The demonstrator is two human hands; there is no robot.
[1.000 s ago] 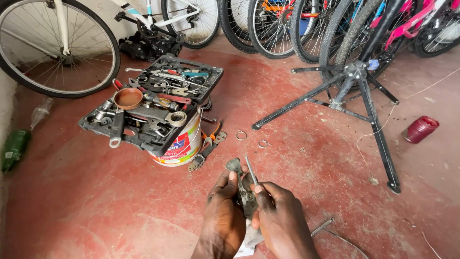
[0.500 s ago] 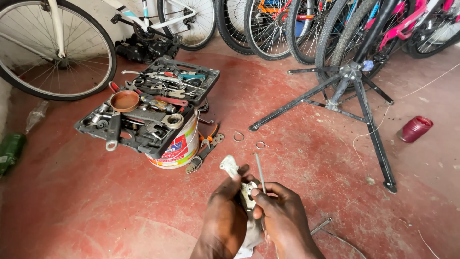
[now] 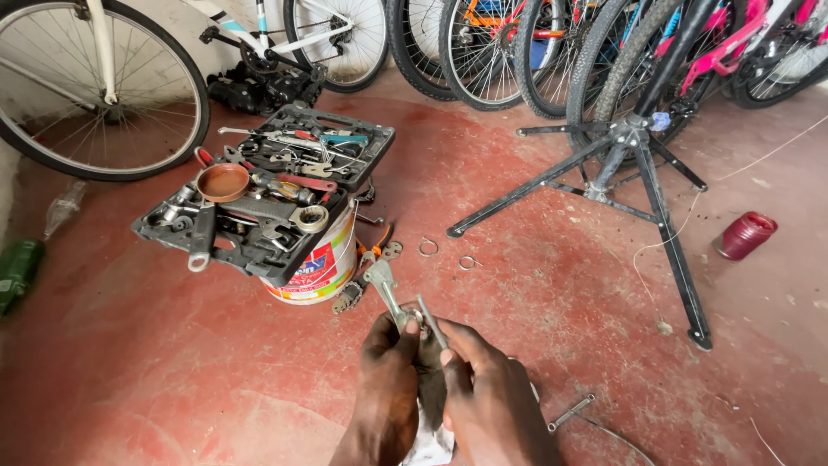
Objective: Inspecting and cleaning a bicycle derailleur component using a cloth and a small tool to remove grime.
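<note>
Tool case [image 3: 259, 203] on bucket [image 3: 321, 269], left of stand [image 3: 634, 164], bicycles [image 3: 483, 43] behind, hands [image 3: 440, 388] in front.

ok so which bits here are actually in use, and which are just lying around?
In use:
left hand
right hand
small metal part, held by both
cloth under the hands

Lying about:
tool case on the paint bucket
repair stand
red can
two rings
green bottle

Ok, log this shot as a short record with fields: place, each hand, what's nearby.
place: red concrete floor, bicycles along the back
left hand: grips a small metal brake part
right hand: pinches the same part from the other side
nearby left: open tool case resting on a paint bucket
nearby right: black repair stand, red can
</note>
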